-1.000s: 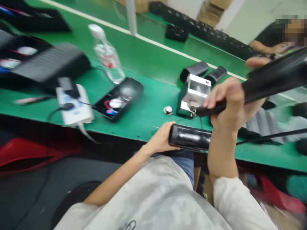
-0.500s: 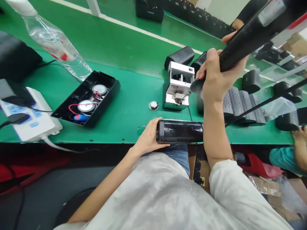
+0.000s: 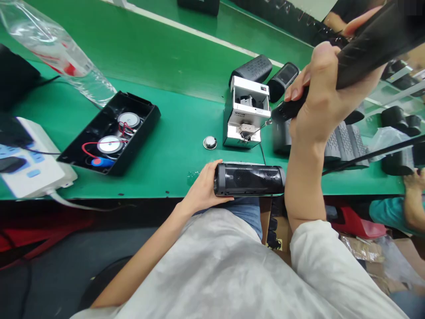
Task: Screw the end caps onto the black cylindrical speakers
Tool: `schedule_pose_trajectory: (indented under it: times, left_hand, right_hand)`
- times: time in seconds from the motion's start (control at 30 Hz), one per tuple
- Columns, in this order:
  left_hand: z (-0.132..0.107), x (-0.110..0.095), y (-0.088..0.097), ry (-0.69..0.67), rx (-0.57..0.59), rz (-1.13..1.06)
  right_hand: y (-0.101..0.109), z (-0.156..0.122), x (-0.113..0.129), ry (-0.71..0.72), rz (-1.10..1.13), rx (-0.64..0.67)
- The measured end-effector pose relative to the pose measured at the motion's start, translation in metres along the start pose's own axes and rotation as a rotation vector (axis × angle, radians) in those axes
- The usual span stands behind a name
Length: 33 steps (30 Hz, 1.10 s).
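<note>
My left hand (image 3: 203,188) holds a black cylindrical speaker (image 3: 249,179) level, just over the table's front edge. My right hand (image 3: 318,91) grips a black electric screwdriver (image 3: 368,57) raised from the upper right. Its thin bit (image 3: 259,129) reaches down into the front of a silver screw feeder (image 3: 246,133). Two black speaker parts (image 3: 254,70) lie behind the feeder. Left of my hands, an open black speaker housing (image 3: 109,133) shows two round drivers and red wiring. A loose round driver (image 3: 210,142) sits beside the feeder.
A white power strip (image 3: 31,170) and a tilted plastic bottle (image 3: 56,48) lie at left. Grey speaker grilles (image 3: 345,146) stand at right. A co-worker's hand (image 3: 415,188) shows at right, another person's arm (image 3: 335,22) beyond the table.
The view has swung and steadied, and blur has gone. The screwdriver bit has moved from beside the feeder into its front. The speaker has stayed in my left hand.
</note>
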<state>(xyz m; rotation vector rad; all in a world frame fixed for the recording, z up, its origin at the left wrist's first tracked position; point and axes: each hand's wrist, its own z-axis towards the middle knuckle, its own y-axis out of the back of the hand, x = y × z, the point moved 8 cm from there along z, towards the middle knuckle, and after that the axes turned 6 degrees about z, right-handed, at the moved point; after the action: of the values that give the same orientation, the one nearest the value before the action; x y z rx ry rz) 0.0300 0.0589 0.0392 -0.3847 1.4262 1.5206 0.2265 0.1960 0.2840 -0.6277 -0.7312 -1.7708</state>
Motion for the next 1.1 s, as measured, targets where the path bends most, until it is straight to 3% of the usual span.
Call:
schedule_pose_trajectory:
  times: [0.13, 0.3, 0.43, 0.57, 0.7, 0.87, 1.1]
  left_hand:
    - [0.0, 0.001, -0.001, 0.011, 0.013, 0.004]
    - [-0.001, 0.002, -0.001, 0.018, 0.002, 0.003]
    - [-0.001, 0.002, -0.002, 0.019, 0.004, 0.007]
    - [-0.001, 0.003, -0.002, 0.037, 0.004, -0.001]
    - [0.0, 0.001, -0.001, 0.01, -0.011, -0.013]
    - [0.0, 0.0, 0.0, -0.014, -0.012, -0.012]
    - [0.0, 0.0, -0.002, -0.004, -0.015, 0.002]
  right_hand:
    - [0.0, -0.001, 0.006, 0.135, -0.016, -0.188]
    - [-0.016, -0.004, 0.001, 0.162, 0.169, -0.11]
    - [-0.015, -0.003, -0.01, 0.143, 0.119, -0.118]
    - [-0.016, -0.01, -0.023, 0.008, 0.113, -0.099]
    - [-0.01, -0.028, 0.002, 0.017, 0.152, -0.149]
    - [-0.013, -0.038, 0.042, 0.004, 0.255, -0.076]
    - [-0.021, -0.041, 0.037, 0.017, 0.327, -0.05]
